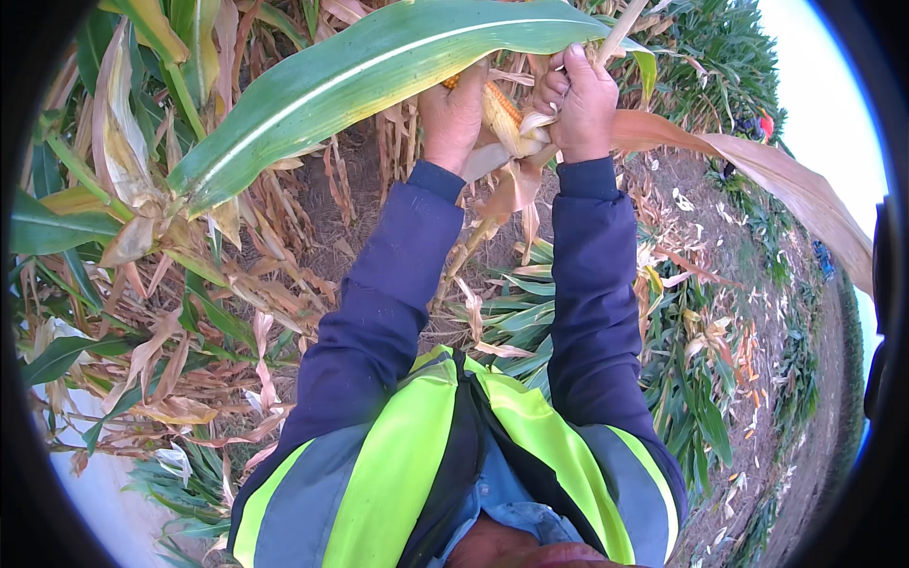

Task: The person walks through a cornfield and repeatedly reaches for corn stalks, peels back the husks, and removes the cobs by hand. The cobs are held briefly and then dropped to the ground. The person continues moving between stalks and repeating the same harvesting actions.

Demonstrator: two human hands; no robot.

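Observation:
My left hand (452, 117) is wrapped around a corn ear (503, 103) whose orange kernels show between pulled-back pale husks (513, 135). Part of the ear is hidden behind the fingers. To its right, my right hand (584, 103) is closed around the corn stalk (619, 32), thumb pointing up, close to the ear's husk. The stalk slants from the top right down behind the hand toward the ground. A broad green corn leaf (369, 64) arches across the top, just over both hands. From beside my right wrist, a dry brown leaf (753, 160) stretches right.
Standing corn plants with dry leaves (277, 234) crowd the left side. Cut green stalks (522, 312) lie on the soil below my hands and along the right. Orange ears (747, 355) and husk scraps are scattered at right. A person (753, 128) is far off, upper right.

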